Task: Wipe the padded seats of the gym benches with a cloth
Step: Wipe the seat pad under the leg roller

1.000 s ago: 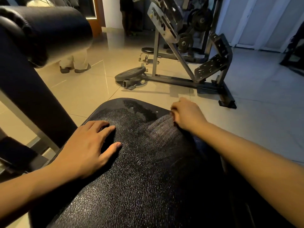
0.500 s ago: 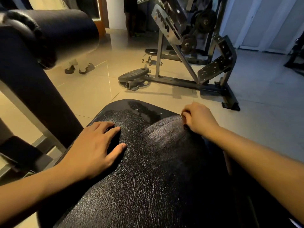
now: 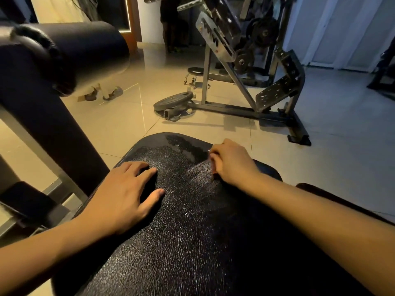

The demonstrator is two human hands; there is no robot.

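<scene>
The black padded seat (image 3: pixel 192 231) of a gym bench fills the lower middle of the head view, with a wet patch near its far edge. My left hand (image 3: pixel 121 195) rests flat on the seat's left side, fingers spread. On the far right part of the seat, my right hand (image 3: pixel 230 162) has its fingers curled round a dark cloth (image 3: pixel 215 175). The hand hides most of the cloth. A dull streak runs across the leather just left of that hand.
A black padded roller (image 3: pixel 70 52) and its upright support stand close on the left. A metal weight machine (image 3: pixel 241 67) with a loose weight plate (image 3: pixel 174 100) stands on the tiled floor beyond. A person's feet (image 3: pixel 100 94) show at the far left.
My right hand slid left and a little nearer along the seat's far end, leaving a wiped streak. My left hand stayed put. The feet at far left stepped.
</scene>
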